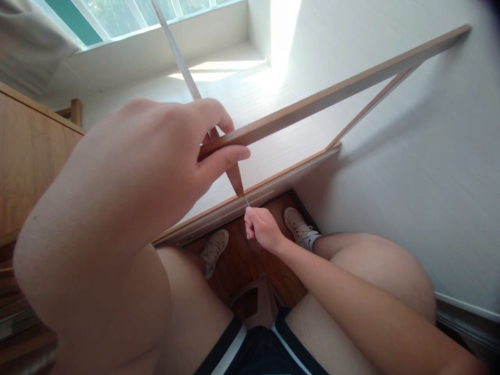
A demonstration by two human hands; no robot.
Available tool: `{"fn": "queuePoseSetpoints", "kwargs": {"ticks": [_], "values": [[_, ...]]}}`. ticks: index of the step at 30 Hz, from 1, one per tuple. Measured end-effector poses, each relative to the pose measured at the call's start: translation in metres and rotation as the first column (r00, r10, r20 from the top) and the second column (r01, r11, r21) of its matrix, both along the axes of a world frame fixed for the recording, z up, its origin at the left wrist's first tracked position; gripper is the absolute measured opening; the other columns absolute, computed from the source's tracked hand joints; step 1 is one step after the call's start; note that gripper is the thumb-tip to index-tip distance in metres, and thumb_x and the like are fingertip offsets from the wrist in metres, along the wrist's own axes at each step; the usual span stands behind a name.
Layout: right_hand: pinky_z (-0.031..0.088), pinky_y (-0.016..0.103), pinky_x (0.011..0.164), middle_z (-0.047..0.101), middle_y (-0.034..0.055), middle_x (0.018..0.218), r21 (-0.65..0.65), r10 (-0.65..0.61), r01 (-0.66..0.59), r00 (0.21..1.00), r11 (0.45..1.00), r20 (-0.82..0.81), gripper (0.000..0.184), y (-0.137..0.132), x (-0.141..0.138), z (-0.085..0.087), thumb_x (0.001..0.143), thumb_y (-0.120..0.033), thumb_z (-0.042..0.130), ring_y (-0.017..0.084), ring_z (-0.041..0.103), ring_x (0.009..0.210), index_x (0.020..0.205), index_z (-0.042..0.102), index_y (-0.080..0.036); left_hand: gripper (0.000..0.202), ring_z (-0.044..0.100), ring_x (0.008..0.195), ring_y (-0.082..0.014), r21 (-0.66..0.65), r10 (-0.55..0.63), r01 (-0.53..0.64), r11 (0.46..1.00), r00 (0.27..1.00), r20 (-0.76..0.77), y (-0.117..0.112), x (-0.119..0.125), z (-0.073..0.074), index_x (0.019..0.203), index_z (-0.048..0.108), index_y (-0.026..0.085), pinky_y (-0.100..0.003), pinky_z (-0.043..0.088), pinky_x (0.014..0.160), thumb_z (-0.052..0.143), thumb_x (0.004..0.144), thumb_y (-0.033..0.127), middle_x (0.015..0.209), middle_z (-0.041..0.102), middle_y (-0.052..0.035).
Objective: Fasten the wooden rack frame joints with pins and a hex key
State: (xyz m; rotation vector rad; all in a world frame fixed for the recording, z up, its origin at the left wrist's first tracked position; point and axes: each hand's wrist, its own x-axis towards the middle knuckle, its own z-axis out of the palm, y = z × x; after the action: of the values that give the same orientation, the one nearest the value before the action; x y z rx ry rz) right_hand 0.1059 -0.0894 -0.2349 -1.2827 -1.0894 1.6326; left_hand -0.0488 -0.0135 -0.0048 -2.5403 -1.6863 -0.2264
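My left hand (pixel 156 151) is closed around the near corner of a wooden frame, thumb and forefinger on either side of its long bar (pixel 332 96). From this corner a second slim bar (pixel 175 49) runs up and away toward the window, and a short tapered wooden end (pixel 235 179) points down below my thumb. Beneath it, my right hand (pixel 265 226) pinches a thin metal rod (pixel 247 201), whose upper tip meets the tapered end. The rod's lower part is hidden in my fingers, so its kind does not show.
Below the frame runs a wood-edged pale panel (pixel 289 172), with a diagonal strut (pixel 371 107) rising from its right end. A white wall (pixel 441 172) closes the right side. Wooden furniture (pixel 31 156) stands left. My shoes (pixel 299 224) rest on brown flooring (pixel 250 255).
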Motion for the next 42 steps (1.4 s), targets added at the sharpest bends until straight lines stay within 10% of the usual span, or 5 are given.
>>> {"fn": "queuePoseSetpoints", "kwargs": {"ticks": [24, 42], "values": [[0.038, 0.024, 0.046, 0.048, -0.0055, 0.039, -0.148, -0.05, 0.001, 0.942, 0.989, -0.333, 0.043, 0.0, -0.005, -0.001, 0.093, -0.052, 0.048, 0.012, 0.05, 0.037, 0.06, 0.044, -0.023, 0.06, 0.06, 0.075, -0.0127, 0.032, -0.042, 0.043, 0.999, 0.999, -0.029, 0.0, 0.001, 0.0, 0.116, 0.064, 0.031, -0.031, 0.041, 0.075, 0.032, 0.094, 0.076, 0.076, 0.053, 0.0045], [0.038, 0.024, 0.049, 0.047, -0.0061, 0.04, -0.093, -0.127, 0.111, 0.975, 0.989, -0.182, 0.046, -0.007, -0.012, -0.004, 0.098, -0.051, 0.047, 0.011, 0.045, 0.038, 0.061, 0.046, -0.023, 0.06, 0.06, 0.074, -0.0134, 0.034, -0.032, 0.032, 0.999, 0.999, -0.021, 0.001, 0.0, 0.0, 0.119, 0.064, 0.032, -0.031, 0.041, 0.077, 0.033, 0.094, 0.077, 0.077, 0.055, 0.0046]]}}
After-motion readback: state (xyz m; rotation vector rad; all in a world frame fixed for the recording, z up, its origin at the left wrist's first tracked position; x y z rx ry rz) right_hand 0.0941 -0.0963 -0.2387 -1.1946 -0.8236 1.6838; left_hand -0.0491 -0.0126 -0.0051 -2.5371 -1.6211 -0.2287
